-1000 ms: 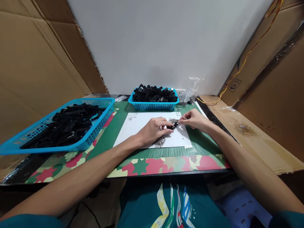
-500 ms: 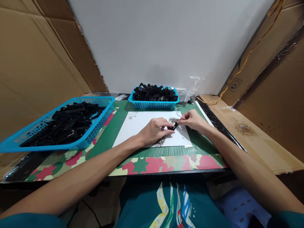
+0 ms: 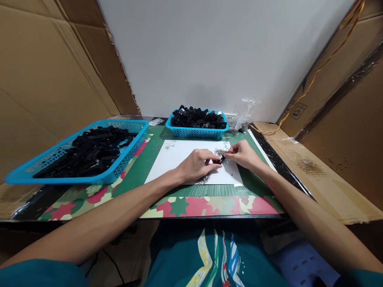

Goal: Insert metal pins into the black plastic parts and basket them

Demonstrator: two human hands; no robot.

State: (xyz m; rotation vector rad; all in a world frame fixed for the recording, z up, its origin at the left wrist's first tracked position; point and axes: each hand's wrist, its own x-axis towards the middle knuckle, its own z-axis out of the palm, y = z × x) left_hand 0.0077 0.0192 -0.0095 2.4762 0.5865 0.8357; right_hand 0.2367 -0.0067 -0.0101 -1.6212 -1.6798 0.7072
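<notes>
My left hand [image 3: 203, 163] is closed over the white sheet [image 3: 182, 155], its thumb and fingertips pinching a small black plastic part [image 3: 222, 158]. Close by on the right, my right hand [image 3: 241, 154] has its fingertips pressed together at the far end of that part. A thin metal tool [image 3: 229, 149] sticks out up and to the left from the right hand; its exact kind is too small to make out. Tiny metal pieces lie in a pile [image 3: 220, 152] just behind the fingers, and another pile [image 3: 204, 179] is partly hidden under my left hand.
A large blue basket [image 3: 119, 167] of long black parts stands on the left. Behind the sheet is a smaller blue basket [image 3: 196, 132] full of short black pieces. Clear plastic bags [image 3: 239, 121] sit beside it. Cardboard walls [image 3: 344, 119] flank the green-topped table.
The whole view has shifted slightly to the right. Both hands keep their pinch at the black part, with only a slight movement of the fingers.
</notes>
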